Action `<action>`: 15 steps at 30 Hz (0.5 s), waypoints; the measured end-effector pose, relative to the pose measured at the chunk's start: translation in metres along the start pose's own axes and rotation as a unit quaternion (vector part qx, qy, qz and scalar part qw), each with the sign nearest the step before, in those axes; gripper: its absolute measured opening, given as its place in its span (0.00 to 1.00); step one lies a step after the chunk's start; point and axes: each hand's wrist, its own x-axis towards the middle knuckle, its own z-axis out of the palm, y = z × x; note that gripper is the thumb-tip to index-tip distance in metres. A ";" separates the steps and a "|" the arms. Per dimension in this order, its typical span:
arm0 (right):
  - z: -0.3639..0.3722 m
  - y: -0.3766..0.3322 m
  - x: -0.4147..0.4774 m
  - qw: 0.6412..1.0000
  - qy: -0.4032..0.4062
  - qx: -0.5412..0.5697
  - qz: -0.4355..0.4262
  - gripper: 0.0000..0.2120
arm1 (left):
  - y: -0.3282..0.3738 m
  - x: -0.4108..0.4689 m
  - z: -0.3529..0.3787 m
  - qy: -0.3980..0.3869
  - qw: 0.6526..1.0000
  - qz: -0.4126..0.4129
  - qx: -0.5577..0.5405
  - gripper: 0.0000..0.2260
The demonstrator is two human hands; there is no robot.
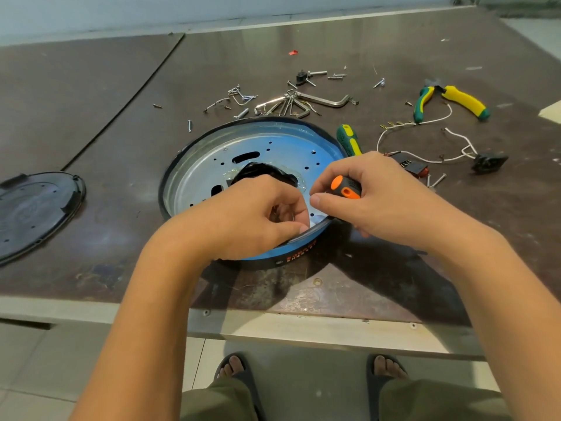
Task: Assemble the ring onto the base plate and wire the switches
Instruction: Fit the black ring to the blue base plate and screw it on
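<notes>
A round metal base plate with a black ring around its rim lies in the middle of the table. My left hand is curled over the plate's near edge, its fingertips pinching something small that I cannot make out. My right hand grips an orange-and-black screwdriver, whose tip points down at the near rim beside my left fingers. Black switches on white wires lie to the right of the plate, joined to a black socket.
Loose screws and hex keys are scattered behind the plate. A green-and-yellow screwdriver and matching pliers lie at the right. A black round cover sits at the left. The table's front edge is close to my body.
</notes>
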 end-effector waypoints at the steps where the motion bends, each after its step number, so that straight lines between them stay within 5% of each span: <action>1: 0.000 0.000 0.000 1.000 0.001 -0.003 -0.001 0.04 | 0.000 0.001 0.001 0.005 1.000 -0.003 0.002 0.06; 15: -0.001 -0.002 0.000 1.000 -0.010 0.000 0.014 0.04 | -0.003 -0.002 0.001 0.011 1.000 0.017 0.001 0.06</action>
